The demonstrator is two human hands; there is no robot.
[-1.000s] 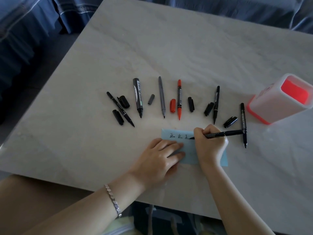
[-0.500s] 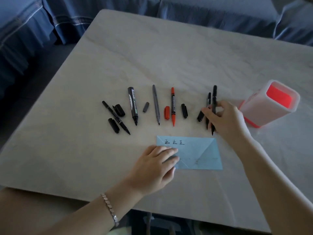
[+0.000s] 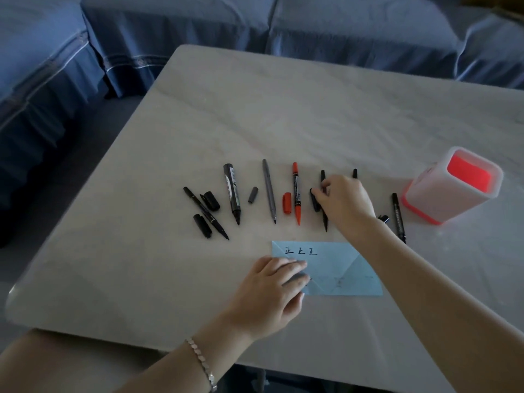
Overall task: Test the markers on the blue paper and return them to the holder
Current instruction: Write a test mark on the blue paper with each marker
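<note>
Blue paper point(image 3: 343, 269) with three black written marks lies near the table's front edge. My left hand point(image 3: 272, 290) rests flat on its left corner. My right hand point(image 3: 347, 205) reaches into the row of uncapped markers, fingertips pinched on a thin black marker point(image 3: 325, 219) that lies beside a black cap point(image 3: 314, 204). Another black marker point(image 3: 355, 173) pokes out behind that hand. In the row also lie a red marker point(image 3: 296, 194), grey pen point(image 3: 268, 191), thick black marker point(image 3: 232, 191) and slim black marker point(image 3: 205, 212). The white and red holder point(image 3: 425, 199) stands at the right.
Loose caps lie between the markers: two black point(image 3: 211, 200) point(image 3: 202, 226), one grey point(image 3: 253, 195), one red point(image 3: 287, 203). One more black marker point(image 3: 398, 217) and its cap point(image 3: 384, 218) lie just left of the holder. Blue-covered sofas point(image 3: 340, 29) surround the marble table point(image 3: 283, 109).
My right hand stopped writing, lifted the black marker off the paper and carried it left into the row beside the lone black cap. My left hand stayed on the paper.
</note>
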